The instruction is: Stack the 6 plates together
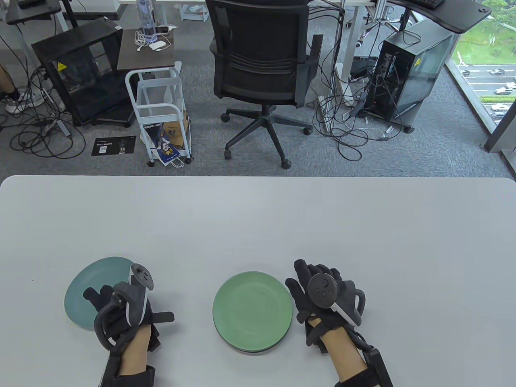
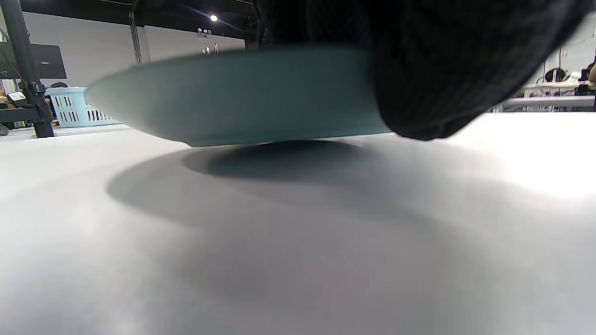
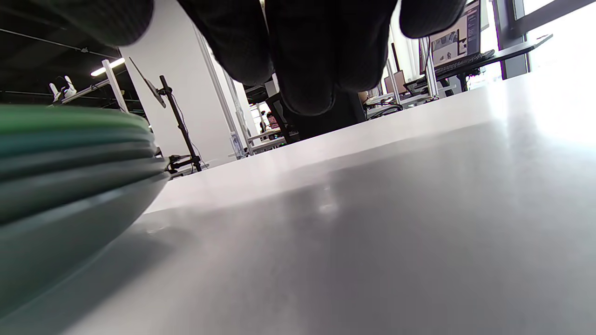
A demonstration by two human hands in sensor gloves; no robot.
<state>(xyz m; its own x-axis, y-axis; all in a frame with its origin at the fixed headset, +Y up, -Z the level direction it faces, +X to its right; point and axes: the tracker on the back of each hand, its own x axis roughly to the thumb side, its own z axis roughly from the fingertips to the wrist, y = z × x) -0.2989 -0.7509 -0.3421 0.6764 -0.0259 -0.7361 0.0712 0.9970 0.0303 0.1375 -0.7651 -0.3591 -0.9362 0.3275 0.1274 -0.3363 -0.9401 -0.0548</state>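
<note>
A teal plate [image 1: 90,282] lies on the white table [image 1: 258,225] at the near left. My left hand [image 1: 105,299] lies over its near right part, fingers on top. In the left wrist view a gloved finger [image 2: 433,79] wraps the rim of the teal plate [image 2: 233,97], whose foot touches the table. A stack of several green plates [image 1: 252,310] stands at the near middle. My right hand [image 1: 312,282] lies open and empty just right of the stack, apart from it. The right wrist view shows the stack's layered rims [image 3: 70,177] at the left.
A black office chair [image 1: 262,64] stands beyond the table's far edge, with a white cart [image 1: 161,113] and computer cases on the floor. Bare table surface runs across the far half and the right side.
</note>
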